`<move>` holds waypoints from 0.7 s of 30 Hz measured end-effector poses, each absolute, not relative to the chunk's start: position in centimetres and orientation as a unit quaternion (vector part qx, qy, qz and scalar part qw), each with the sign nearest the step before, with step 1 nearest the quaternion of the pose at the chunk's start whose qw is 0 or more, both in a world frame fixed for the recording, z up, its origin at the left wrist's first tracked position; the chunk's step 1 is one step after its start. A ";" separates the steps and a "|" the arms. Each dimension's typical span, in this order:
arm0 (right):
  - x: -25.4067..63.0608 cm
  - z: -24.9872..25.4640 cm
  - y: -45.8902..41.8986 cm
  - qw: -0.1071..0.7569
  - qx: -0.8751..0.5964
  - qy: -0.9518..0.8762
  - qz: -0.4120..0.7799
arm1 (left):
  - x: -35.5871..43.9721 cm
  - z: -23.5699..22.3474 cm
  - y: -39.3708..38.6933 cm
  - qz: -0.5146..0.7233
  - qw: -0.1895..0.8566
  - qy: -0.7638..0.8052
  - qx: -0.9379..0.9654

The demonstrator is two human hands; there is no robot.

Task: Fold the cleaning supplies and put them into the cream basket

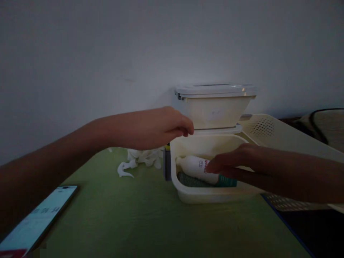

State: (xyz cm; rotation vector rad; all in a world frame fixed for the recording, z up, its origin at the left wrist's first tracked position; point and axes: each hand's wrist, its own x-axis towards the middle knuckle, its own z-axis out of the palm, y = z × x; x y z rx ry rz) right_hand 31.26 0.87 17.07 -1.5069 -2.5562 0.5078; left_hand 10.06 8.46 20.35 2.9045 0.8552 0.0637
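Note:
A white bottle (192, 166) with red and dark print lies on its side in a cream plastic bin (215, 195). My right hand (231, 161) reaches in from the right, its fingers closed over the label end of the bottle and hiding part of it. Under the bottle are a dark green textured item (193, 181) and a teal item (227, 181). My left hand (174, 125) hovers above the bin's left back corner with curled fingers; whatever they may hold is hidden.
Behind the bin stands a lidded cream storage box (215, 111) against the wall. Crumpled white pieces (145, 157) and a white hook-shaped piece (125, 169) lie on the green tabletop (139, 215). A lit phone (40, 218) is at left, a perforated cream basket (290, 136) at right.

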 end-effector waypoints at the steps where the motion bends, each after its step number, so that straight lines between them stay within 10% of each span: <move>1: 31.0 17.1 0.4 0.060 -0.486 -0.861 0.141 | 9.1 20.7 8.0 0.047 0.048 0.303 0.951; 10: 24.6 13.2 -3.6 0.223 -0.359 -0.906 -0.017 | 2.2 13.2 6.2 0.340 0.138 0.415 0.833; 14: 20.5 9.9 -3.7 0.138 -0.327 -0.935 0.006 | -0.6 6.0 9.0 0.432 0.283 0.502 0.694; 21: 15.5 4.3 0.6 0.120 -0.385 -0.912 0.077 | -3.1 -1.4 11.9 0.521 0.218 0.580 0.588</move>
